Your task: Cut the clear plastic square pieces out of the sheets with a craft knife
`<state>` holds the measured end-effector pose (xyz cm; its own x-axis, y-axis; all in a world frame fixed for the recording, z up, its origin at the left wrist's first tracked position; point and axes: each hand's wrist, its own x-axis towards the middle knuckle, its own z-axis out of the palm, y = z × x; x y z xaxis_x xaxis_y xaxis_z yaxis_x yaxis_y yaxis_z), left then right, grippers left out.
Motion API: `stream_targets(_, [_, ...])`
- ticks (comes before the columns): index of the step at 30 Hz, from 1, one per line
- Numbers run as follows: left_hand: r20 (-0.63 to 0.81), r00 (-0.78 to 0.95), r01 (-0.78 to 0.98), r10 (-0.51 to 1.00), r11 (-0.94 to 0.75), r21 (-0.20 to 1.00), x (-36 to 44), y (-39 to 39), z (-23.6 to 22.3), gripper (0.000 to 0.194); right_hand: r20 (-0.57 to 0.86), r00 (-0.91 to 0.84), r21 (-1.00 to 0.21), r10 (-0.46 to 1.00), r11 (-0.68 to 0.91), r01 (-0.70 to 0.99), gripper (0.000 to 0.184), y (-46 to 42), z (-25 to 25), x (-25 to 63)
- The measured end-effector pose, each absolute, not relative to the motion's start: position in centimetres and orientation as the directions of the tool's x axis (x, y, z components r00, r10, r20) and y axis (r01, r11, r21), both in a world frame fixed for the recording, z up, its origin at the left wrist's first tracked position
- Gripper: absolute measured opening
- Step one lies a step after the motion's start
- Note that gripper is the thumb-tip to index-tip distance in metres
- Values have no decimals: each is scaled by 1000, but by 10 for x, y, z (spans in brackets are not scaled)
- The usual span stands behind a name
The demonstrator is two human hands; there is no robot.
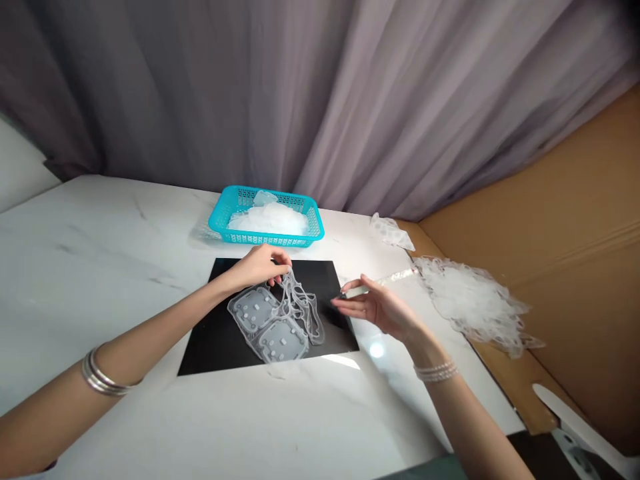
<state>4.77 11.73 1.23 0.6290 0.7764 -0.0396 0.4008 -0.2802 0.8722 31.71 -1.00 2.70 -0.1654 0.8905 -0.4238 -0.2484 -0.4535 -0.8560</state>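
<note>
A translucent moulded sheet (267,327), probably silicone, lies near the middle of the frame on a black mat (210,353). It has two rounded rectangular panels joined side by side, each dotted with small raised square pads, too small to count with certainty. Thin loops of translucent strand (305,310) rise from the sheet's upper right edge and tangle together.

The left hand (257,267) is closed on those loops, pinching them at the mat's upper edge above the sheet. The right hand (377,310) is held open-fingered just right of the mat, apart from the sheet. A narrow clear strip (395,278) runs from near its fingertips toward the right, but whether the hand grips it cannot be told.

Three bands of a silver bangle set (103,373) circle the left wrist, and a beaded bracelet (435,371) circles the right.

One turquoise plastic basket (240,236) sits at upper centre on the white marble table (90,267), heaped with translucent scraps (270,219). One small lacy scrap (393,231) lies at the table's far right corner, and one larger lacy pile (473,307) lies right of the hands, against brown cardboard (565,200). A mauve-grey curtain (300,100) fills the top of the frame.
</note>
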Motion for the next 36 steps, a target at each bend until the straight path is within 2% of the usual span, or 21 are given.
stream_targets(3, [-75, 625, 425, 777, -258, 868, 51, 116, 13, 17, -396, -146, -861, 907, -422, -284, 36, -12, 27, 323])
stream_targets(7, [-94, 633, 466, 768, -281, 839, 54, 118, 10, 16, -489, -245, -782, 837, -546, -300, 38, -24, 12, 302])
stream_targets(9, [-80, 621, 479, 780, -296, 826, 55, 121, 9, 24, -506, -256, -755, 824, -567, -330, 38, -28, 5, 288])
stream_targets(13, [-55, 563, 529, 825, -308, 790, 60, 131, 9, 36, -491, -211, -771, 845, -534, -348, 36, -22, 7, 283])
stream_targets(17, [-51, 589, 580, 806, -378, 722, 65, 140, 12, 28, -401, -143, -843, 905, -425, -329, 34, -3, 25, 304])
stream_targets(23, [-52, 679, 594, 732, -507, 625, 75, 147, 11, 3, -308, 17, -939, 951, -301, -165, 37, 32, 42, 333])
stream_targets(28, [108, 561, 622, 821, -504, 600, 93, 157, 15, 20, -227, 138, -971, 964, -213, -105, 38, 53, 33, 343])
stream_targets(32, [214, 535, 584, 818, -540, 606, 103, 152, 21, 45, -60, 285, -993, 957, -85, 78, 38, 52, 28, 350])
stream_targets(34, [263, 524, 574, 810, -564, 594, 103, 131, 31, 45, 32, 368, -979, 929, -44, 198, 41, 45, 28, 350])
stream_targets(36, [328, 545, 536, 771, -622, 571, 97, 93, 47, 35, 89, 403, -958, 911, -33, 284, 45, 35, 27, 345])
